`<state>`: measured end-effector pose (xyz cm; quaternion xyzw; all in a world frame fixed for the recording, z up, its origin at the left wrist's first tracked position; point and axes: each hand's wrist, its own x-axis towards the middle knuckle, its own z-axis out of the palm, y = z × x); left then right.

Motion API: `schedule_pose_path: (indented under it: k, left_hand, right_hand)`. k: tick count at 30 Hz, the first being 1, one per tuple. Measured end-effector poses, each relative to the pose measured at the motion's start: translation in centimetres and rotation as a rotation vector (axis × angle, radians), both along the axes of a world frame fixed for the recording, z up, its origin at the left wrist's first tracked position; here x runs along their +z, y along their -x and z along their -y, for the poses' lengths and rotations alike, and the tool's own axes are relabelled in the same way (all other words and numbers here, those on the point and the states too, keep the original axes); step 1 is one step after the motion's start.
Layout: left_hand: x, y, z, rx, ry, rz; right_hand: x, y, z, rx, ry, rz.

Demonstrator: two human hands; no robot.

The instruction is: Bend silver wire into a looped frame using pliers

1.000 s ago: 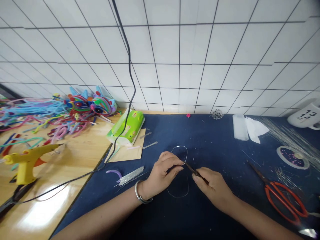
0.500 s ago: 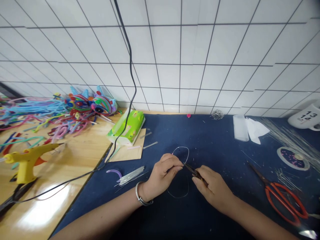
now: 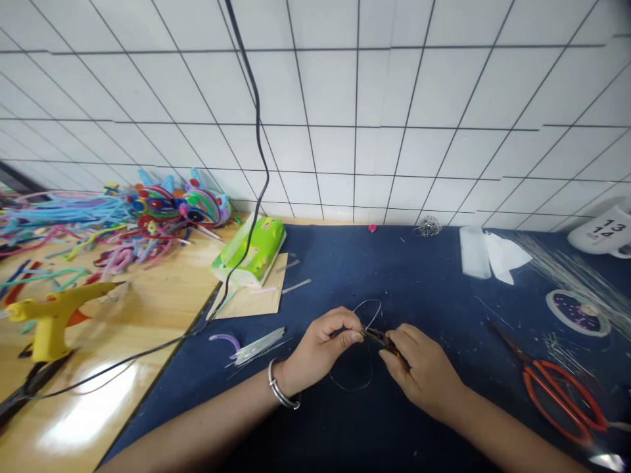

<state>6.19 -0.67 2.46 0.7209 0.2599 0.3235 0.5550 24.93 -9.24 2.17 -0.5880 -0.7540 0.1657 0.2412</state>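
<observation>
A thin looped wire [image 3: 378, 311] is pinched in the fingertips of my left hand [image 3: 323, 341], which wears a silver bangle [image 3: 279, 387]. My right hand [image 3: 419, 368] is closed round a pair of dark-tipped pliers [image 3: 378, 337]. The jaws meet the wire right beside my left fingertips; the exact grip point is too small to tell. One loop rises above the hands, and a fainter, larger curve of wire [image 3: 371, 374] hangs or lies below them over the dark blue mat [image 3: 325, 263].
Orange-handled scissors [image 3: 552, 387], a beaded round dish [image 3: 578, 312], loose wires and a mug [image 3: 601, 230] are at the right. On the left are a bundle of wires [image 3: 259, 345], a green tissue pack [image 3: 254, 249], a yellow glue gun [image 3: 52, 322] and a black cable [image 3: 256, 131].
The upper wire loop has tilted to the right and looks narrower. My left fingertips and the pliers have moved slightly down.
</observation>
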Motion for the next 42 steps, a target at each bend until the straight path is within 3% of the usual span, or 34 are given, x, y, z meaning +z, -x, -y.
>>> schedule_pose_path:
  k: [19,34,39,42]
  left_hand:
    - [-0.7,0.1,-0.4,0.030,-0.034,0.064]
    - [-0.2,0.1,-0.2,0.052,-0.102,0.022]
    - [0.1,0.2,-0.5,0.119,-0.013,0.060]
    - [0.2,0.1,-0.3,0.138,0.219,0.139]
  right_hand:
    - [-0.3,0.2,0.1,0.051,0.003,0.004]
    - [0.0,0.2,-0.2,0.046,0.010,-0.040]
    - [0.6,-0.4,-0.4,0.007,-0.033,-0.007]
    - [0.6,-0.8,-0.5,-0.017,-0.078,0.035]
